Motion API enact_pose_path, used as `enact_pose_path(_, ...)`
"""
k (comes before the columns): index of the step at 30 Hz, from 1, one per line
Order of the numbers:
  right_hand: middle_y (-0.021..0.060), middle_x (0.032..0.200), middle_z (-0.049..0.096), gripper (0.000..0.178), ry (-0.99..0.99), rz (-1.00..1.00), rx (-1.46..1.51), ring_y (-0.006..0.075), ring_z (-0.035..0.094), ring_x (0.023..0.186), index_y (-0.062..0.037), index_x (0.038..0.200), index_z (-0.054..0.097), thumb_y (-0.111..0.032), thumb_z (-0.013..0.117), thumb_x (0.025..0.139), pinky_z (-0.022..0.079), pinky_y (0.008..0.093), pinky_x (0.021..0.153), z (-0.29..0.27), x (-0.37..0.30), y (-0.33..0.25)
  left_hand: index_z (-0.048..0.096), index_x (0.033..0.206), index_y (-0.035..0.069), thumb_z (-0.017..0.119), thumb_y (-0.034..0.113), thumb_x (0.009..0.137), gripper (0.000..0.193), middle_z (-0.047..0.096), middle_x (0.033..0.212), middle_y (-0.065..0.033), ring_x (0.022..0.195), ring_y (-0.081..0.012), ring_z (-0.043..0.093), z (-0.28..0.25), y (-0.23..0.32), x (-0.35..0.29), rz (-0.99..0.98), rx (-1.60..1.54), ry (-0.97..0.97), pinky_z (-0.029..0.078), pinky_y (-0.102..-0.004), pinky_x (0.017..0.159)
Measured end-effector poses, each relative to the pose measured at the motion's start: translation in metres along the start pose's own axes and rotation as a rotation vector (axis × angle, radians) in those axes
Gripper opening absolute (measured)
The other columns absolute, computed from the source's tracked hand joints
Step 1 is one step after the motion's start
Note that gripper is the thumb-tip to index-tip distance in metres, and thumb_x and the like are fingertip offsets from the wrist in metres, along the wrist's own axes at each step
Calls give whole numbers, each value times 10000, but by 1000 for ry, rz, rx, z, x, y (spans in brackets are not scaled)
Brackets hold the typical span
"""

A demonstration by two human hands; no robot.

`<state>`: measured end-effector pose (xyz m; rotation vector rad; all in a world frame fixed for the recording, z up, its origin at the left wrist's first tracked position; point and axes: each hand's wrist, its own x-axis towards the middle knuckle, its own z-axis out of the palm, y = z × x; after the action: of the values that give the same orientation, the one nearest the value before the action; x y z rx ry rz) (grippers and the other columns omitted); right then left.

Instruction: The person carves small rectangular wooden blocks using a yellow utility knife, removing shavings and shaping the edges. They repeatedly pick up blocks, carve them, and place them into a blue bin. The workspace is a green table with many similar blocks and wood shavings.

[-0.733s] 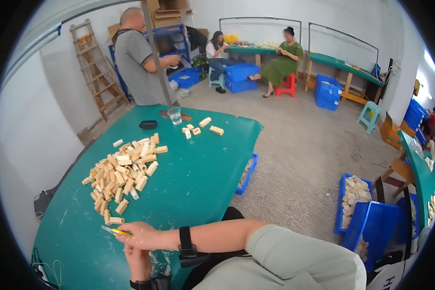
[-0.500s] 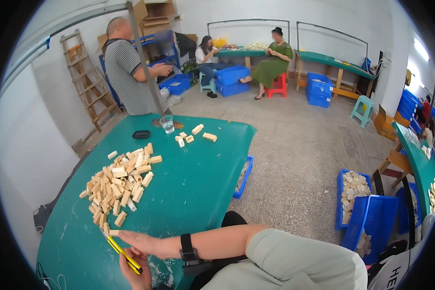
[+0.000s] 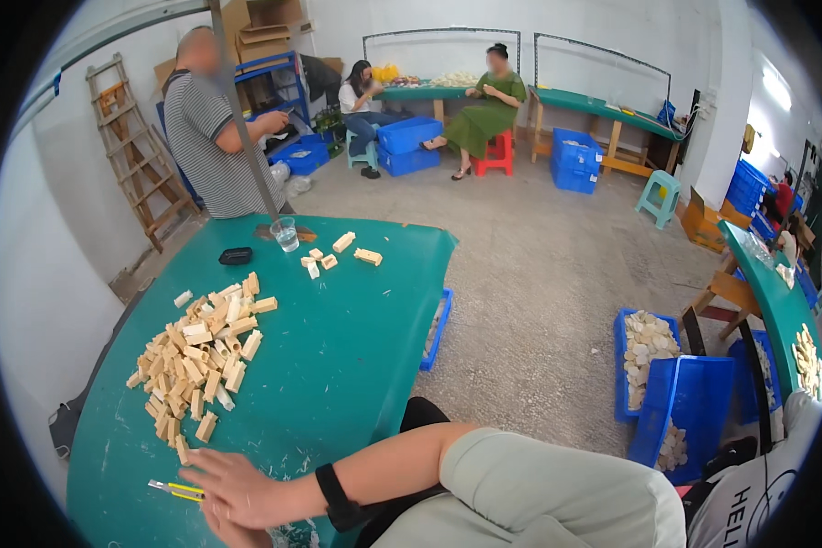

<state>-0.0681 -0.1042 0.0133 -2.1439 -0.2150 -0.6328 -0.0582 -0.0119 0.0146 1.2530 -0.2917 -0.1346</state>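
Note:
My right hand (image 3: pixel 239 490), with a black strap at its wrist, reaches in from the right with fingers stretched and spread over the table's near left part. Its fingertips lie at a beige block-shaped piece (image 3: pixel 182 448) at the near end of the pile; I see nothing gripped in it. My left hand (image 3: pixel 225 527) comes up from the lower edge, partly hidden beneath the right one. It holds a yellow utility knife (image 3: pixel 185 492), blade pointing left. Beyond both hands lies a heap of beige pieces (image 3: pixel 192 356), some hollow.
On the green table (image 3: pixel 356 329) stand a plastic cup (image 3: pixel 285 235) and a black tray (image 3: pixel 236 256), with a few loose pieces (image 3: pixel 342 242). A metal post (image 3: pixel 247 119) rises at its far edge, near a standing person (image 3: pixel 196 137). Blue bins (image 3: pixel 671 411) sit at right.
My right hand has gone from closed fingers beside a piece to spread fingers. The knife has swung from steeply slanted to nearly level. The whole view has shifted slightly.

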Motion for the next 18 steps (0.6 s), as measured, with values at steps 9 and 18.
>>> enact_pose_path(9,111,1135,579,329,526,-710,13,349,500,1039,-192,948,676,-416,484,802,344,525,928,85,-10,12,510,1045,10,443,244,944,264,566,953,-101,833,-220,552,-2,3,5,-288,-311,-88,465,-350,741)
enact_pose_path(18,132,1151,534,334,-255,-145,-294,314,404,1181,-116,1155,538,-229,483,845,269,483,966,-57,-11,47,500,954,33,447,221,945,195,551,852,-94,732,-199,518,-16,1,12,-155,-149,-9,454,-338,670)
